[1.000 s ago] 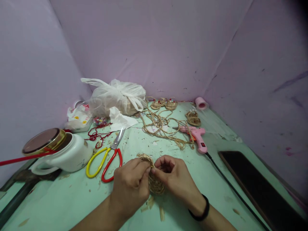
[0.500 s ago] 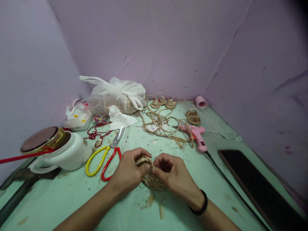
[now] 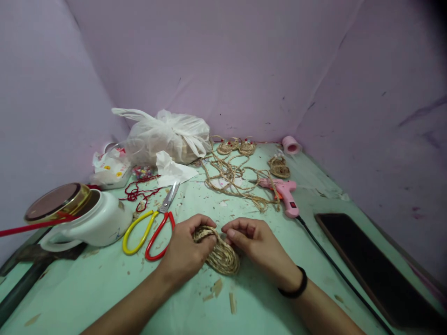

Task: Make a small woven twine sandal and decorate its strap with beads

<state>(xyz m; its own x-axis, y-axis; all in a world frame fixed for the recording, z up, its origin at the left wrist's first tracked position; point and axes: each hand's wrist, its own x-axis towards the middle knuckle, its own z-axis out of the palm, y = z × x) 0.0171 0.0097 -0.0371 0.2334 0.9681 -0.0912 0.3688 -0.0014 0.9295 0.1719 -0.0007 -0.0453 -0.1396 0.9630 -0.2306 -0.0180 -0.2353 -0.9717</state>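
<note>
A small woven jute piece (image 3: pixel 220 253), oval with a raised loop at its far end, lies on the green table (image 3: pixel 104 288). My left hand (image 3: pixel 186 249) is curled round the loop end, thumb and fingers pinching it. My right hand (image 3: pixel 256 244) sits just right of the piece, fingers curled, fingertips touching its upper edge. A black band circles my right wrist.
Red-and-yellow scissors (image 3: pixel 153 223) lie left of my hands. A white pot (image 3: pixel 87 221) stands at the left. Loose jute cord (image 3: pixel 233 179), a pink glue gun (image 3: pixel 284 195) with its black cable, a white plastic bag (image 3: pixel 167 135) and a dark slab (image 3: pixel 373 265) surround the space.
Both hands have lowered the jute piece onto the table and drawn slightly apart, so more of the oval shows. My right hand has slid off to its right side.
</note>
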